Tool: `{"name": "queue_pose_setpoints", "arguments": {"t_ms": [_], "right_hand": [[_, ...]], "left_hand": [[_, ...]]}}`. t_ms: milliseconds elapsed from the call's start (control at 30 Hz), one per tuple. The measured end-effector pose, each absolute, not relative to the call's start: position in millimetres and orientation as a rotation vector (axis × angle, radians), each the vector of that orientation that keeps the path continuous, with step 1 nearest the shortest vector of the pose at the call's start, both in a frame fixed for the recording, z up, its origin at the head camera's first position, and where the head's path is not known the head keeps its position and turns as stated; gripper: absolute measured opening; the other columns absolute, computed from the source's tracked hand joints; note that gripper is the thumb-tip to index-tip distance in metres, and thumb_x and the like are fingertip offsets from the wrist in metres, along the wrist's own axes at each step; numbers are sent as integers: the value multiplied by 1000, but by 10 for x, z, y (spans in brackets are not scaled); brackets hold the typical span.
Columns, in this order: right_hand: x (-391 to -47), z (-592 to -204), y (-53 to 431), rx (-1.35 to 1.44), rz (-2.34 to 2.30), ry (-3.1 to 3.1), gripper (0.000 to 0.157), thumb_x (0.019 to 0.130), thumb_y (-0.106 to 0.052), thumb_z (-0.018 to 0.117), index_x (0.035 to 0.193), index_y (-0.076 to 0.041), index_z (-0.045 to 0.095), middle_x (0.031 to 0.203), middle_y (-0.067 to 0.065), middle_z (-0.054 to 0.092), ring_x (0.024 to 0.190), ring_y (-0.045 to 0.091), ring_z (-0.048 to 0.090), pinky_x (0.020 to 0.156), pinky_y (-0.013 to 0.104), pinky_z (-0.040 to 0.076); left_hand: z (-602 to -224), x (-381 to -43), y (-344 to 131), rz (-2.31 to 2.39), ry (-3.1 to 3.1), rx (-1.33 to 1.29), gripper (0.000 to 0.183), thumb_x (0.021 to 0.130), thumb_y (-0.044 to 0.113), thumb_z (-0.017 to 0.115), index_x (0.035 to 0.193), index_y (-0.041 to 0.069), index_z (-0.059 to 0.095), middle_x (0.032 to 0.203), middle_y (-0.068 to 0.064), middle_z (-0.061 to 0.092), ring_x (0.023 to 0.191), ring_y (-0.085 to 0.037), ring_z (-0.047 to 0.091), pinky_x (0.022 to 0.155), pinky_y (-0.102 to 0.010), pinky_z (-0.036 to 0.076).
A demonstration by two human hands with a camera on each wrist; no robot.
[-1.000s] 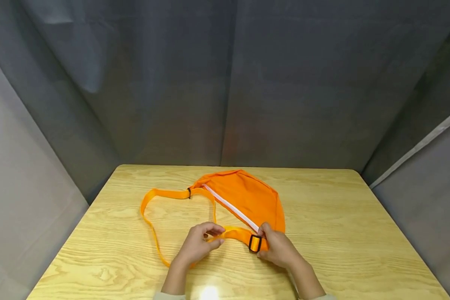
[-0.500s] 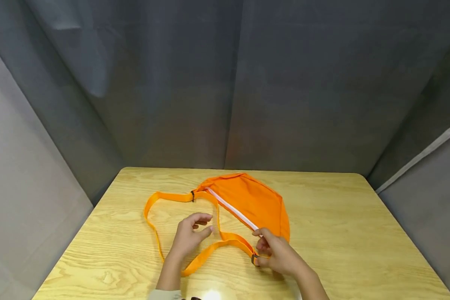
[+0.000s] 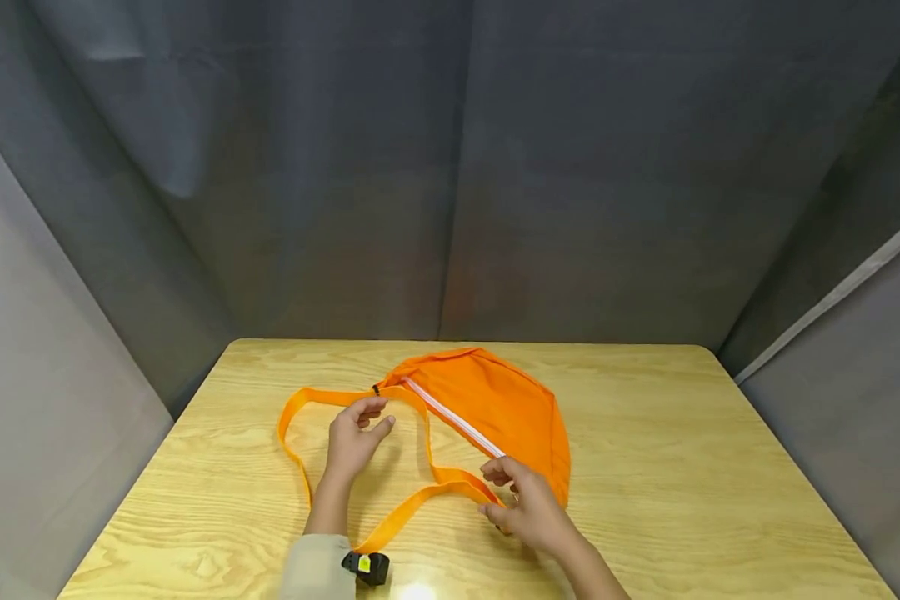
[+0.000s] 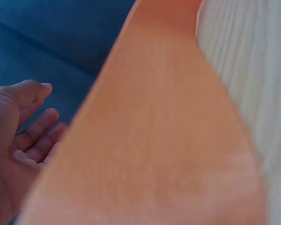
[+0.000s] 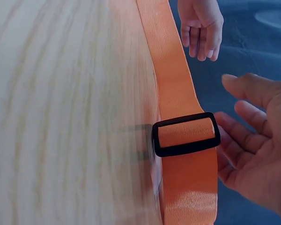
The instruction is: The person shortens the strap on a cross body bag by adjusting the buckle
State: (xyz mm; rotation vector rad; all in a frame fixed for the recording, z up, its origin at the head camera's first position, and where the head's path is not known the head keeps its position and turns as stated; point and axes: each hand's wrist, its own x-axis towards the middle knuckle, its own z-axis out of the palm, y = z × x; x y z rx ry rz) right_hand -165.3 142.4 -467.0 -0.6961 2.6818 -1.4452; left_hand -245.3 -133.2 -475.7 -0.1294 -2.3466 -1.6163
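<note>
An orange waist bag (image 3: 495,400) with a white zipper (image 3: 457,417) lies on the wooden table, its strap (image 3: 405,517) looped out to the left. My left hand (image 3: 354,437) hovers inside the loop, close to the small black ring (image 3: 377,390) at the bag's upper corner; fingers and thumb are apart, holding nothing. Loosely bent, my right hand (image 3: 528,504) is at the bag's lower corner. In the right wrist view it sits beside the black slider buckle (image 5: 187,134), thumb free and some fingertips hidden behind the strap. The strap fills much of the left wrist view.
The wooden table (image 3: 682,467) has a rounded back edge against a dark grey curtain (image 3: 607,167). Pale grey panels (image 3: 45,375) stand at both sides. A small black wrist camera (image 3: 367,567) is worn at the left sleeve and overlaps the strap's near end.
My left hand let go of the strap and moved left and away toward the black ring. My right hand released the buckle and loosened its fingers. The bag stays in place.
</note>
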Motion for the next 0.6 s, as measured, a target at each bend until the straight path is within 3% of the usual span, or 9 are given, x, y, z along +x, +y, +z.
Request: {"name": "queue_pose_setpoints", "arguments": {"t_ms": [200, 600], "right_hand": [[-1725, -4703, 1420, -569, -1475, 2626, 42, 78, -10, 75, 115, -2, 58, 107, 10, 61, 95, 28, 56, 80, 47, 45], [-1734, -4749, 1388, -527, -1444, 2561, 40, 76, -6, 76, 111, 1, 60, 96, 4, 60, 85, 20, 54, 71, 33, 48]], "left_hand": [[-4859, -2736, -1449, -1549, -2358, -39, 31, 81, 7, 72, 111, 0, 65, 109, -15, 64, 106, -31, 55, 91, -44, 42], [-4981, -3015, -1587, -1386, -2444, -2, 40, 78, 9, 74, 116, 2, 64, 117, -15, 59, 109, -34, 52, 87, -47, 44]]}}
